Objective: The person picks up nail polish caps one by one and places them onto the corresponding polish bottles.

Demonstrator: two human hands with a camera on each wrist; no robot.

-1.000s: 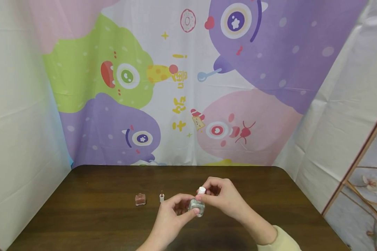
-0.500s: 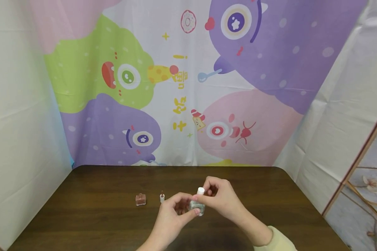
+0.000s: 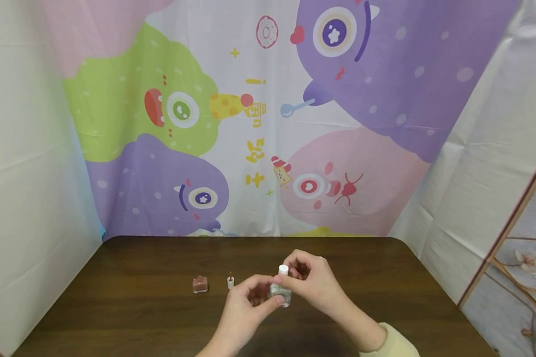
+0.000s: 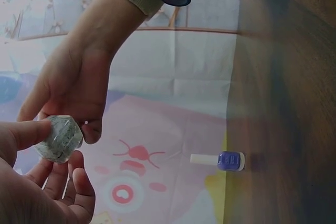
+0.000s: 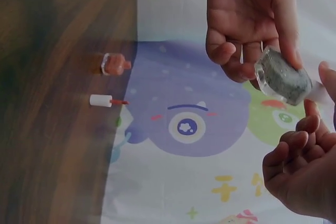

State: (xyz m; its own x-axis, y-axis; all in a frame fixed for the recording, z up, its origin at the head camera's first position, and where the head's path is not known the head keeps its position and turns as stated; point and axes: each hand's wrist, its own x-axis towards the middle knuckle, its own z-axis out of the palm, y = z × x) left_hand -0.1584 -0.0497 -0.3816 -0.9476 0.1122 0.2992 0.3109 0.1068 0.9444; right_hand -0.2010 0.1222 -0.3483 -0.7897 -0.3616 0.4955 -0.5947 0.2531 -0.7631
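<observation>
In the head view my left hand (image 3: 245, 312) pinches a clear-glass nail polish bottle (image 3: 288, 296) with silvery-grey glitter polish, thumb on one side and fingers on the other. My right hand (image 3: 319, 285) pinches its white cap (image 3: 283, 269) between thumb and curled fingers; the cap sits at the bottle's neck. The bottle is held up above the table, cap upward. In the left wrist view the faceted glass base of the bottle (image 4: 60, 137) faces the camera. From the right wrist, the bottle (image 5: 285, 78) appears tilted between both hands.
On the dark wooden table (image 3: 138, 312) an uncapped reddish-brown nail polish bottle (image 3: 200, 284) stands at the left. Beside it a white cap (image 3: 230, 283) stands with its brush pointing up. A capped purple nail polish bottle (image 4: 230, 161) shows in the left wrist view. A cartoon-print cloth (image 3: 268, 208) hangs behind.
The white cap and my right fingers have shifted slightly left, and the bottle has tipped a little more upright. My left hand has stayed nearly still.
</observation>
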